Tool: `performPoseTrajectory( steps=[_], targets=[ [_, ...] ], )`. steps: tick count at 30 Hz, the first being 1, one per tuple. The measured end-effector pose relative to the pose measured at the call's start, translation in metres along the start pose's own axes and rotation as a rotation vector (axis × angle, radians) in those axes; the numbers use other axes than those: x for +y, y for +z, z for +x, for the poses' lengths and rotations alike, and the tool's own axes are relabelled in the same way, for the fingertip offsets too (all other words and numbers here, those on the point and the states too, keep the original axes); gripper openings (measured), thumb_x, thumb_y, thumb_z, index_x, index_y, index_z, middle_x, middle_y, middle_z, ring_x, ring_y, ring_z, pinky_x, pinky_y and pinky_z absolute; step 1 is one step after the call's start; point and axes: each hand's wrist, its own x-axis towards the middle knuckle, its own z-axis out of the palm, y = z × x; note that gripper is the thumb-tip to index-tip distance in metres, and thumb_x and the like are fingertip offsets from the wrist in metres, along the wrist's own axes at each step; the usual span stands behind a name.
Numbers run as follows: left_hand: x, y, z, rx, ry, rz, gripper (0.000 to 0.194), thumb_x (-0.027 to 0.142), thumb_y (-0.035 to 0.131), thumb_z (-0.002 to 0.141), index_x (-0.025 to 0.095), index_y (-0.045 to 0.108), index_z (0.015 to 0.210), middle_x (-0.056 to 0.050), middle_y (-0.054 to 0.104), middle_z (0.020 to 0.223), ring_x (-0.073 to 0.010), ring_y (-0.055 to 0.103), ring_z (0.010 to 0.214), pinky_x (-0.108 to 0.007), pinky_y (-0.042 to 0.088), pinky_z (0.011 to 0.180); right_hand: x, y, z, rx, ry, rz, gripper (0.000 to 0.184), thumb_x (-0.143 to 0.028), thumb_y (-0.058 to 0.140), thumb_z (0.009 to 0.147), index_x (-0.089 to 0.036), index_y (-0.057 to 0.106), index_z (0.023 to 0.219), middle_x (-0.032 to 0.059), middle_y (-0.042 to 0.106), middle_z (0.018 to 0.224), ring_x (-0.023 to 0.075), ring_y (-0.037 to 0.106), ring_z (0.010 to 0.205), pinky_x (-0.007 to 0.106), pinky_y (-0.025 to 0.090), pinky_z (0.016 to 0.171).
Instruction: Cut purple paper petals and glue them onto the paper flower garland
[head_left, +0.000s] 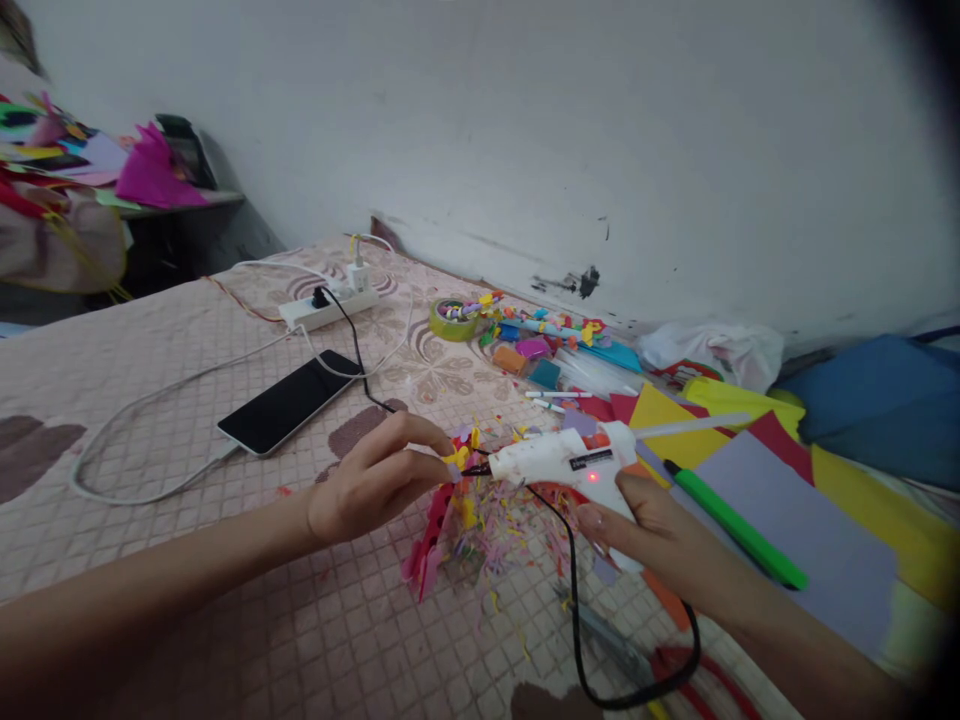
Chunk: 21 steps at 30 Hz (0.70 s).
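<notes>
My right hand [637, 510] is wrapped round the handle of a white hot glue gun [551, 455], its red light lit and a clear glue stick [694, 425] poking out of the back. The nozzle points left, toward my left hand [386, 465]. Between the fingertips of that hand is a small yellow and lilac paper piece [459, 458], close to the nozzle; whether they touch I cannot tell. Below it lies a pink-red paper strip [431, 530] with cut flower shapes. Paper shreds [499, 540] are scattered under the glue gun.
A phone [289, 400] on a white cable lies left, near a power strip [330, 308]. Behind are a tape roll [454, 318] and paper-decorated sticks. Coloured sheets [795, 540] and a green marker [735, 525] lie right; scissors [615, 640] lie in front, by the black cord [576, 610].
</notes>
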Motion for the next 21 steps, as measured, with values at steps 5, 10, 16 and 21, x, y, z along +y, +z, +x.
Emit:
performPoseTrajectory(
  steps=[5, 10, 16, 21],
  targets=[
    [0.002, -0.001, 0.004, -0.002, -0.014, 0.007, 0.014, 0.007, 0.052, 0.082, 0.018, 0.057, 0.089, -0.006, 0.057, 0.092, -0.0142, 0.057, 0.084, -0.029, 0.052, 0.07, 0.003, 0.001, 0.001, 0.023, 0.01, -0.044, 0.04, -0.054, 0.051, 0.077, -0.021, 0.041, 0.056, -0.002, 0.039, 0.056, 0.0126, 0.039, 0.049, 0.023, 0.031, 0.041],
    [0.003, -0.001, 0.015, 0.05, -0.222, -0.023, 0.013, 0.005, 0.059, 0.078, 0.017, 0.058, 0.082, -0.003, 0.056, 0.087, -0.0124, 0.056, 0.082, -0.027, 0.049, 0.072, 0.012, -0.003, 0.009, 0.077, -0.012, -0.001, 0.037, -0.052, 0.052, 0.078, -0.02, 0.047, 0.061, -0.0004, 0.048, 0.062, 0.0144, 0.047, 0.056, 0.024, 0.037, 0.047],
    [-0.016, 0.001, 0.03, -0.001, -0.725, -0.249, 0.008, 0.023, 0.061, 0.078, 0.017, 0.058, 0.073, -0.003, 0.061, 0.081, -0.0132, 0.058, 0.072, -0.025, 0.048, 0.059, 0.031, -0.007, 0.055, 0.214, 0.011, 0.124, 0.036, -0.053, 0.048, 0.08, -0.019, 0.047, 0.068, -0.0025, 0.048, 0.057, 0.0125, 0.043, 0.05, 0.024, 0.034, 0.048],
    [-0.035, 0.003, 0.037, -0.138, -1.062, -0.482, 0.012, 0.028, 0.064, 0.072, 0.017, 0.06, 0.07, -0.001, 0.063, 0.07, -0.0105, 0.055, 0.057, -0.022, 0.042, 0.05, 0.048, 0.003, 0.105, 0.315, -0.056, -0.01, 0.036, -0.052, 0.047, 0.077, -0.018, 0.049, 0.066, -0.0017, 0.048, 0.056, 0.0129, 0.042, 0.051, 0.024, 0.03, 0.047]
  ],
)
